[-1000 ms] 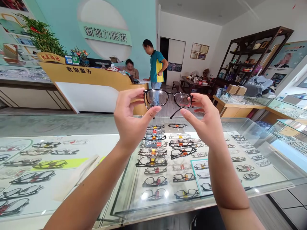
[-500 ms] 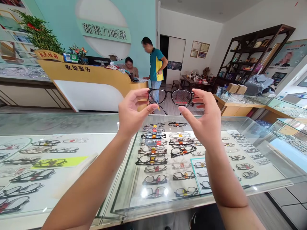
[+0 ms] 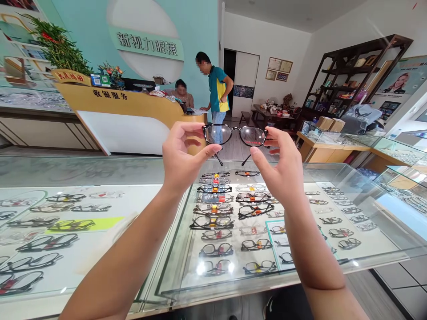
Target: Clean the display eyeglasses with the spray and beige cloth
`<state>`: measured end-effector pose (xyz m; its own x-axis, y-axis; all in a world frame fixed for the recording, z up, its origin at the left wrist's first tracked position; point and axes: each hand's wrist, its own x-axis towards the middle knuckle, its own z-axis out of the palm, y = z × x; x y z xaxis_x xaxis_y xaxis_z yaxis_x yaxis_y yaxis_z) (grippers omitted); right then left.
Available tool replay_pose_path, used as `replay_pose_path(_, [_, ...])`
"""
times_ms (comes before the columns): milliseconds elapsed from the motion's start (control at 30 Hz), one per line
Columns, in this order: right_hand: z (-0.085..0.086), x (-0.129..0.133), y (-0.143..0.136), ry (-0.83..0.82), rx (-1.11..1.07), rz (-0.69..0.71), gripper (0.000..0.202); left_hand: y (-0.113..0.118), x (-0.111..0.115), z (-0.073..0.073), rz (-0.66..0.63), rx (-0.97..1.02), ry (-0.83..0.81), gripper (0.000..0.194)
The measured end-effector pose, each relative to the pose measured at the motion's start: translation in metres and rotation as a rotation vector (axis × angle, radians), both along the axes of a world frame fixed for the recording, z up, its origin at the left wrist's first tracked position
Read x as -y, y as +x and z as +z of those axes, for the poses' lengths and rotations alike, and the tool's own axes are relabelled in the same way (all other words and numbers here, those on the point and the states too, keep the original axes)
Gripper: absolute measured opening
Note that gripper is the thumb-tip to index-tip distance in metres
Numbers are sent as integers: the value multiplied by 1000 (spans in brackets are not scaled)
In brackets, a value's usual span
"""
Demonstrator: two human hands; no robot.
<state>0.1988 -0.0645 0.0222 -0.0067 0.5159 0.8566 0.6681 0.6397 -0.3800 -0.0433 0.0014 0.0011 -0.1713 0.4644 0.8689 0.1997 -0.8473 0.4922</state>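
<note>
Both temples [image 3: 219,160] had swung leftward; left fingers [image 3: 191,127] and right fingers [image 3: 276,134] pinched the glasses [image 3: 235,129] by their end corners, sensible for something probably light, stiff and breakable.

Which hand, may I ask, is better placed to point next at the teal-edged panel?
Probably the right hand: its forearm passes in front of the teal-edged panel, while the left hand is farther off. Both hands hold the black glasses, so one must let go.

A person [image 3: 218,89] stands at the yellow counter [image 3: 147,104], a dark shelf unit [image 3: 347,71] at right
</note>
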Motion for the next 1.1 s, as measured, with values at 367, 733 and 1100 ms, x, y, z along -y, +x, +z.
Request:
replay_pose_path(367, [5, 2, 2, -162, -22, -10, 52, 9, 15, 2, 161, -54, 103, 65])
replay_pose_path(733, [6, 2, 2, -220, -32, -40, 56, 14, 17, -1, 258, -129, 181, 63])
replay_pose_path(1100, [3, 0, 4, -186, -23, -44, 51, 16, 22, 1, 253, -112, 131, 63])
